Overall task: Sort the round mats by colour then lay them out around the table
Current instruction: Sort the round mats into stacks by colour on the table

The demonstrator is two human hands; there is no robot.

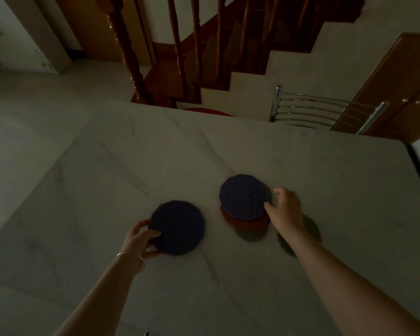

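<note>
Hands (141,236) (285,207) pinch blue mats (178,227) (244,196) — apart.

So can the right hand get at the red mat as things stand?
Probably not directly: the red mat lies under the blue mat that the right hand pinches; only its near rim shows. Lift the blue one first.

Two blue mats (178,227) (243,196), one red mat (243,224), one chair (320,110)

I see two bare forearms, no sleeves in view. My left hand (141,236) has thin metal bangles at the wrist, probably two, though the dim light blurs them. My right hand (286,209) wears nothing.
</note>
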